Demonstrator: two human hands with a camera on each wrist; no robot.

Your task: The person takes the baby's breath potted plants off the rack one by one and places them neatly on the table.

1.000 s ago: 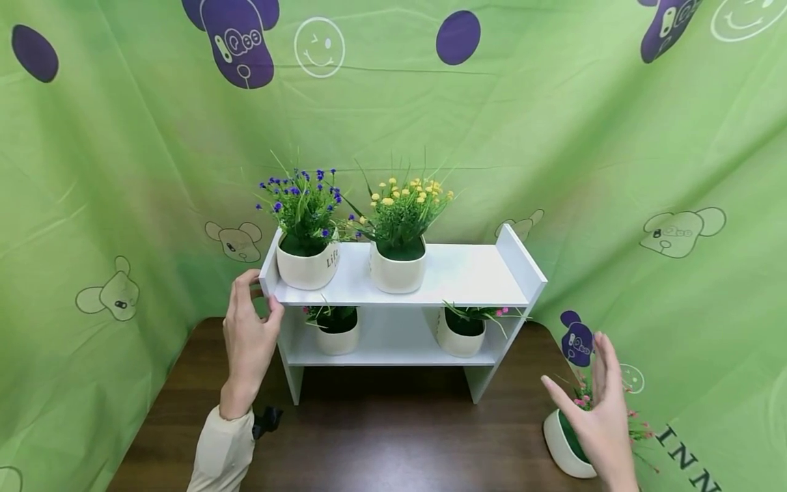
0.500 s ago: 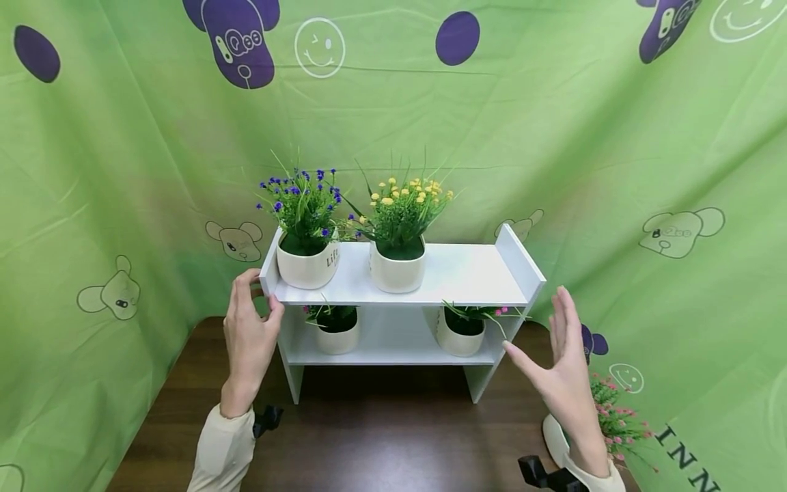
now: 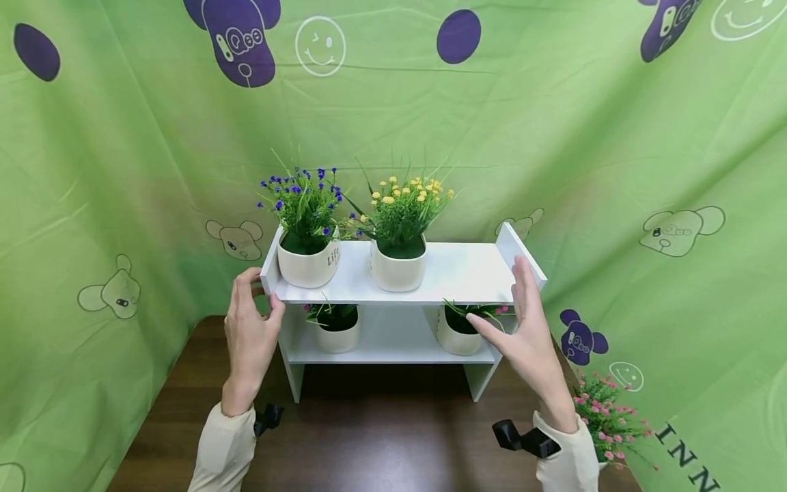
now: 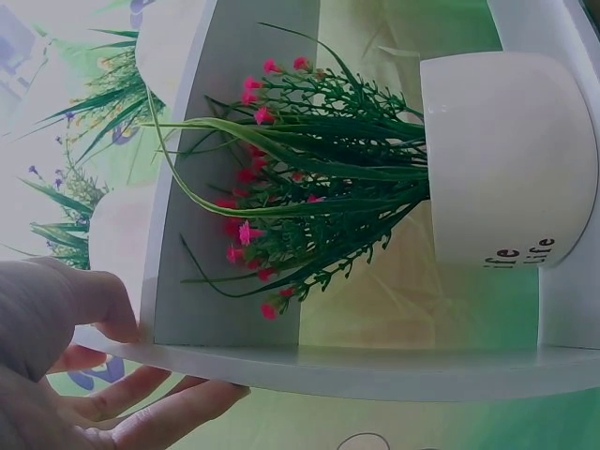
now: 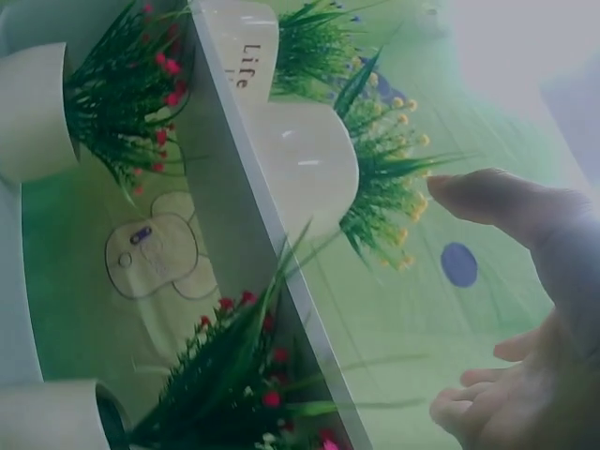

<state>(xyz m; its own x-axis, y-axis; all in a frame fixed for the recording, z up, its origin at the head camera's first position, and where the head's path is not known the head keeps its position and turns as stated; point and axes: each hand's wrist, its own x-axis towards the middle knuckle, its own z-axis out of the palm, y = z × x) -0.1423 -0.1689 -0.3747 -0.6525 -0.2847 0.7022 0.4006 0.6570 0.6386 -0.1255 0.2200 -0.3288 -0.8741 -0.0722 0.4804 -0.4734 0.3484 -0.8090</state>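
Note:
A white two-tier shelf (image 3: pixel 472 273) stands on the table. My left hand (image 3: pixel 249 335) grips its left side panel at the upper corner, thumb on the front edge and fingers on the outer face; the left wrist view shows the thumb (image 4: pixel 108 309) there. My right hand (image 3: pixel 529 335) is held up before the right end of the shelf, fingers straight, thumb spread, nothing in it. On the top board sit a purple-flowered pot (image 3: pixel 307 266) at the left and a yellow-flowered pot (image 3: pixel 397 272) near the middle. Pink-flowered pots occupy the lower board, left (image 3: pixel 338 338) and right (image 3: pixel 458 340).
Another pink-flowered plant (image 3: pixel 605 417) stands at the table's right edge, its pot mostly hidden by my right sleeve (image 3: pixel 568 451). A green printed cloth (image 3: pixel 393 123) hangs behind and around the brown table (image 3: pixel 381 437).
My right hand has moved left and up, from over the pink-flowered plant at the table's right to the shelf's right end. My left hand stays on the panel.

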